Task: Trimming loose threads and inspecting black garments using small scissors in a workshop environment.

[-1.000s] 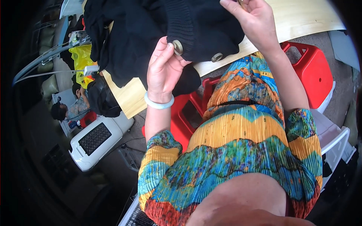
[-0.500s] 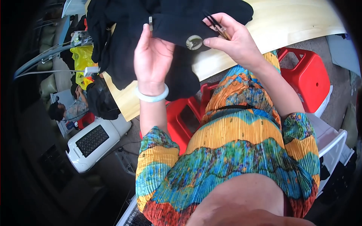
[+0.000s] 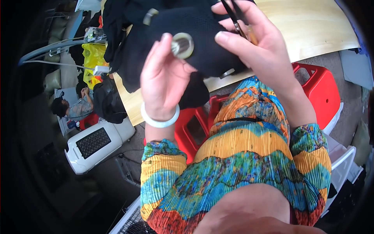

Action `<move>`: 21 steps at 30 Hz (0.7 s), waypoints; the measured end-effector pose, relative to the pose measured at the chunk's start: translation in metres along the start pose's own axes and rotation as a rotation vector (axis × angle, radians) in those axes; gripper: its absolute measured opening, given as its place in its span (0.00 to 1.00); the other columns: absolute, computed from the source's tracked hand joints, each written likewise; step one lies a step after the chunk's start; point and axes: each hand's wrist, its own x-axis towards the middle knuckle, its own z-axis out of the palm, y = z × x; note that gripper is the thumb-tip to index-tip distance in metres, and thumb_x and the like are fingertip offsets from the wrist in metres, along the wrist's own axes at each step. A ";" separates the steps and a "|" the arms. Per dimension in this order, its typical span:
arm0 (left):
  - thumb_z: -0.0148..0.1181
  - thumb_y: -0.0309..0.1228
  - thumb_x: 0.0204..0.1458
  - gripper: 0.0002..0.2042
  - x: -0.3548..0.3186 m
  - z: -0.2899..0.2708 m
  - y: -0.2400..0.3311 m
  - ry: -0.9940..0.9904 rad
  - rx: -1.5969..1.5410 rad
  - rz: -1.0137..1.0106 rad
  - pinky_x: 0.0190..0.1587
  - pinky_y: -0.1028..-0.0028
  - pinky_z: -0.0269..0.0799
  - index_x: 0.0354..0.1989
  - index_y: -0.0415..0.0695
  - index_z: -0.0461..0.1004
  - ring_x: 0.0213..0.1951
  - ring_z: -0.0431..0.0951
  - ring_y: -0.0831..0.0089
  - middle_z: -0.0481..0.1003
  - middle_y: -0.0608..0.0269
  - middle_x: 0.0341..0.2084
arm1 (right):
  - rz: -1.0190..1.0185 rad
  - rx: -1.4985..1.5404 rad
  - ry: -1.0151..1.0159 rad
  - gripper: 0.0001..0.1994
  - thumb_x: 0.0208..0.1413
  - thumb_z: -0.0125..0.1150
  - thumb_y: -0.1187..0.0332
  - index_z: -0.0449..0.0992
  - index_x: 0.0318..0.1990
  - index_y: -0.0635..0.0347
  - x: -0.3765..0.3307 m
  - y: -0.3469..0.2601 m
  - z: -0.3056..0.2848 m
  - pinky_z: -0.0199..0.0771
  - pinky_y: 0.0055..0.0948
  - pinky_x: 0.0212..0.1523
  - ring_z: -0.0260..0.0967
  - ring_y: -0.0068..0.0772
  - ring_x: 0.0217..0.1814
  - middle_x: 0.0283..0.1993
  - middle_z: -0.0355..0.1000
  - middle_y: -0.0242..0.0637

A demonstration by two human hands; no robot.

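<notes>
A black knitted garment (image 3: 206,37) is raised between my hands, part of it heaped on the table beyond. Large pale-and-dark round buttons sit on it: one button (image 3: 182,45) lies right by my left fingertips, a blurred button (image 3: 150,16) is farther off, and another button (image 3: 227,73) shows edge-on at the near hem. My left hand (image 3: 165,84) is closed on the garment's edge, some of its fingers hidden by the cloth. In my right hand (image 3: 265,45) is a pair of small dark thread snips (image 3: 235,23), blades upward; its thumb and fingertips also touch the cloth.
The pale wooden table (image 3: 311,29) stretches off to the right. Red plastic stools (image 3: 325,97) stand on both sides of my legs. At left are a yellow plastic bag (image 3: 93,62), a white machine housing (image 3: 95,146) and another seated person (image 3: 74,109).
The garment has been drawn nearer and turned, so more buttons show. My left hand has shifted slightly down and right; my right hand has moved right, still with the snips.
</notes>
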 end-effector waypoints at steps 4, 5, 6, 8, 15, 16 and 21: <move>0.41 0.31 0.55 0.11 0.015 -0.027 -0.018 0.067 -0.128 -0.178 0.38 0.69 0.74 0.37 0.38 0.68 0.37 0.74 0.67 0.73 0.56 0.33 | -0.160 -0.236 0.059 0.15 0.47 0.54 0.77 0.63 0.43 0.66 0.001 0.040 -0.027 0.65 0.15 0.41 0.65 0.18 0.40 0.36 0.67 0.34; 0.41 0.31 0.55 0.11 0.016 -0.030 -0.022 0.105 -0.108 -0.157 0.38 0.70 0.74 0.37 0.39 0.68 0.37 0.75 0.67 0.73 0.56 0.33 | -0.185 -0.246 0.086 0.14 0.47 0.54 0.77 0.64 0.43 0.66 -0.002 0.043 -0.030 0.64 0.12 0.36 0.64 0.15 0.36 0.35 0.68 0.34; 0.41 0.31 0.55 0.11 0.016 -0.031 -0.023 0.110 -0.111 -0.161 0.38 0.70 0.74 0.37 0.39 0.68 0.37 0.75 0.67 0.73 0.56 0.33 | -0.178 -0.246 0.088 0.14 0.47 0.54 0.77 0.64 0.43 0.66 -0.005 0.040 -0.031 0.64 0.12 0.36 0.64 0.15 0.36 0.35 0.68 0.34; 0.42 0.30 0.54 0.10 0.016 -0.033 -0.024 0.125 -0.077 -0.133 0.36 0.72 0.75 0.36 0.39 0.68 0.35 0.75 0.68 0.73 0.56 0.33 | -0.174 -0.315 0.064 0.14 0.45 0.56 0.78 0.65 0.42 0.65 -0.012 0.033 -0.032 0.60 0.08 0.28 0.63 0.11 0.31 0.34 0.68 0.33; 0.43 0.30 0.54 0.09 0.023 -0.029 -0.033 0.058 0.011 -0.127 0.33 0.74 0.74 0.35 0.39 0.67 0.31 0.75 0.71 0.72 0.57 0.33 | -0.342 -0.431 0.069 0.15 0.41 0.59 0.77 0.67 0.39 0.63 -0.007 0.047 -0.024 0.69 0.16 0.33 0.70 0.21 0.32 0.29 0.70 0.33; 0.43 0.30 0.54 0.09 0.023 -0.029 -0.033 0.058 0.010 -0.127 0.33 0.74 0.74 0.35 0.39 0.67 0.31 0.75 0.71 0.72 0.57 0.33 | -0.342 -0.431 0.070 0.15 0.41 0.59 0.77 0.67 0.39 0.63 -0.007 0.047 -0.024 0.69 0.16 0.33 0.70 0.21 0.32 0.29 0.70 0.33; 0.46 0.29 0.53 0.08 0.017 -0.031 -0.037 0.040 0.134 -0.125 0.34 0.76 0.74 0.34 0.37 0.68 0.33 0.74 0.72 0.72 0.56 0.32 | -0.265 -0.475 0.057 0.12 0.43 0.56 0.78 0.66 0.37 0.64 -0.007 0.050 -0.027 0.69 0.18 0.31 0.70 0.23 0.29 0.27 0.70 0.36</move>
